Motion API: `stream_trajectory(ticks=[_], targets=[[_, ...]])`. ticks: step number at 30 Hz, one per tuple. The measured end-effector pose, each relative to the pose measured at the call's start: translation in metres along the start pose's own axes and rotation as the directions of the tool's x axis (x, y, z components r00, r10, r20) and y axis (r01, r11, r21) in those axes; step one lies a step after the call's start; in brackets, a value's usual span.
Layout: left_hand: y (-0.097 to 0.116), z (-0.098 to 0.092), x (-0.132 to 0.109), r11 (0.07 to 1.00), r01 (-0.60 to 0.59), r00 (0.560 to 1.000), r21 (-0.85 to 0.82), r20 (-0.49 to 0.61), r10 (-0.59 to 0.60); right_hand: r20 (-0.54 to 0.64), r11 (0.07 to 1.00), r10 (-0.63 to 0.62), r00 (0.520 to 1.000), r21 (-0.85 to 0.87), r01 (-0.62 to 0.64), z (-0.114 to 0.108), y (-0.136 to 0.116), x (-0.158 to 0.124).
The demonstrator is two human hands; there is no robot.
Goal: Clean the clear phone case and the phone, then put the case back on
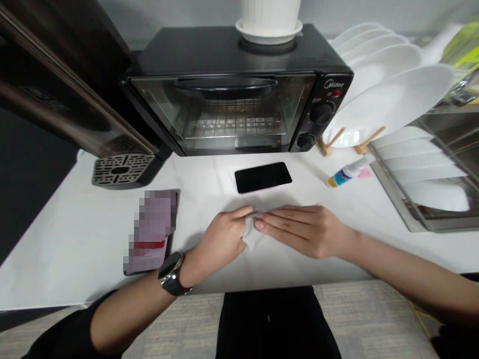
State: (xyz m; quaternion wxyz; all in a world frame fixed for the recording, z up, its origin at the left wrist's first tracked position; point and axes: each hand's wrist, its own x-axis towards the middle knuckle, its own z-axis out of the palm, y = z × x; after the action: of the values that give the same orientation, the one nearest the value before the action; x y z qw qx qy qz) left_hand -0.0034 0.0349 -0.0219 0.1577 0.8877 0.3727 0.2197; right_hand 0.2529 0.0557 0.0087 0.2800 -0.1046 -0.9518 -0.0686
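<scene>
My left hand [224, 237], with a watch on its wrist, is curled on a small white cloth [253, 240] lying on the white counter [75, 239]. My right hand [303, 229] lies flat over the same cloth, fingers stretched out and pointing left, pressing it down. Most of the cloth is hidden under the two hands. A black phone [263, 177] lies screen-up just beyond the hands.
A black toaster oven [239, 89] stands at the back with a white pot [269, 20] on top. White plates [389, 94] fill a rack at right, beside a small spray bottle [350, 172]. A second phone [151, 232] lies at left, near a dark coffee machine [75, 99].
</scene>
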Motion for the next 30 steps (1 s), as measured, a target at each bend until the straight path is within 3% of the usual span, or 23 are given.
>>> stream_trajectory(ticks=[4,7,12,16,21,24,26,28,30], targets=[[0.003,-0.007,0.002,0.989,0.063,0.998,-0.137,-0.012,-0.066,0.021,0.995,0.096,0.995,-0.027,-0.095,-0.021,0.021,-0.042],[0.005,-0.006,0.003,0.988,0.059,0.998,-0.142,-0.024,-0.063,-0.007,0.987,0.138,0.99,-0.087,-0.138,-0.024,0.025,-0.052],[0.006,-0.006,0.003,0.992,0.023,1.0,-0.12,0.002,-0.023,-0.036,0.992,-0.061,0.997,-0.112,0.057,0.006,-0.006,-0.004],[0.004,-0.008,0.0,0.994,0.014,1.0,-0.113,0.02,-0.012,-0.052,0.985,-0.042,0.998,-0.169,0.033,0.016,-0.02,0.016],[0.003,-0.006,-0.001,0.987,0.018,1.0,-0.157,0.014,-0.016,0.014,0.978,0.077,0.997,-0.196,-0.073,-0.016,-0.004,-0.037],[0.005,-0.004,0.001,0.985,0.015,1.0,-0.171,-0.011,-0.018,-0.006,0.959,0.158,0.987,-0.238,-0.155,-0.027,0.004,-0.06],[0.006,-0.003,0.002,0.985,0.022,0.999,-0.168,-0.019,-0.026,-0.046,0.955,0.177,0.983,-0.235,-0.183,-0.021,0.0,-0.054],[0.007,-0.003,0.002,0.988,0.029,0.999,-0.149,-0.013,-0.031,-0.107,0.966,0.139,0.984,-0.204,-0.159,-0.006,-0.01,-0.034],[0.007,-0.005,0.001,0.991,0.021,1.0,-0.131,0.013,-0.02,-0.095,0.985,0.086,0.992,-0.142,-0.099,0.011,-0.023,-0.008]])
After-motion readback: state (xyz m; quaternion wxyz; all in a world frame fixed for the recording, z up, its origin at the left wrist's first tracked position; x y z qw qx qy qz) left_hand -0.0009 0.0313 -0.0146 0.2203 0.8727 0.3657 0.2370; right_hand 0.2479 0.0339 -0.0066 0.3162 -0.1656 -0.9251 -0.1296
